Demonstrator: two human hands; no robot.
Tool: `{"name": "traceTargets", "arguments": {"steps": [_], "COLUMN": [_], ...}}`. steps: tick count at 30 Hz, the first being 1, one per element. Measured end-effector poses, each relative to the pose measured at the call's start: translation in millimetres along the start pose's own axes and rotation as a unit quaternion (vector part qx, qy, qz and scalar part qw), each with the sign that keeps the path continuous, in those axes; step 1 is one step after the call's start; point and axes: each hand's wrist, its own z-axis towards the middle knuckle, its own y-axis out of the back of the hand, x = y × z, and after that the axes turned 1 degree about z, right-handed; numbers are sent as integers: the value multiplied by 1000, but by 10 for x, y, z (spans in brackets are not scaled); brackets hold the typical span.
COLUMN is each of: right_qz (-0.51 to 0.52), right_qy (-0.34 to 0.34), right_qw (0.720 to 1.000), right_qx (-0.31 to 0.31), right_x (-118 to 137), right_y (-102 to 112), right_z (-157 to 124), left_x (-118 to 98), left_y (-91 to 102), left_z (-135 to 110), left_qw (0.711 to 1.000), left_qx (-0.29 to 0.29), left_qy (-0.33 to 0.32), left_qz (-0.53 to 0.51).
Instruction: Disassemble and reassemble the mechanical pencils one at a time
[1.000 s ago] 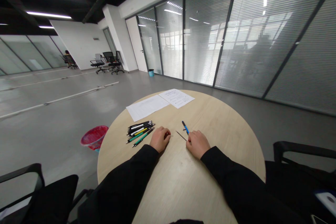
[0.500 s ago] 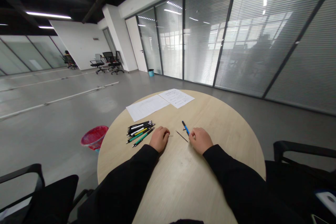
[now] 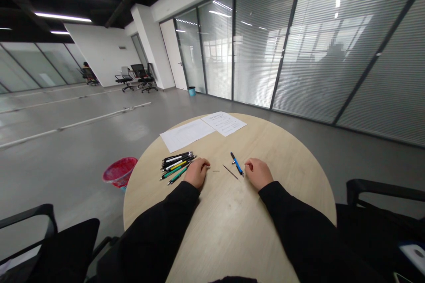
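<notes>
Round pale-wood table (image 3: 285,172) with both hands resting on it, fingers loosely curled, nothing showing in either. The left hand (image 3: 197,173) sits right up against the lower ends of a bundle of black, yellow and green pens (image 3: 175,166), all lying roughly side by side and angled slightly up to the right. The right hand (image 3: 258,174) is just beside a slim blue-and-black pen (image 3: 237,163), which lies on a diagonal from upper left to lower right, its lower end by those fingers. Between the hands, a thin black rod (image 3: 230,171) runs on nearly the same diagonal, with a tiny pale bit (image 3: 216,171) to its left. Two white paper sheets (image 3: 186,135) lie out by the far rim, and there's plenty of bare wood toward the near edge and on the right.
</notes>
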Motion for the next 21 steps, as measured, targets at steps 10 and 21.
{"name": "traceTargets", "arguments": {"steps": [10, 21], "right_qz": [-103, -153], "right_qy": [33, -26], "right_qw": [994, 987], "right_qx": [36, 45], "right_x": [170, 198], "right_y": [-54, -57], "right_z": [-23, 15], "left_x": [-38, -22], "left_y": [-40, -60], "left_z": [-6, -4], "left_qw": [1000, 1000], "left_qx": [7, 5], "left_qy": [-6, -8], "left_qz": [-2, -13]}}
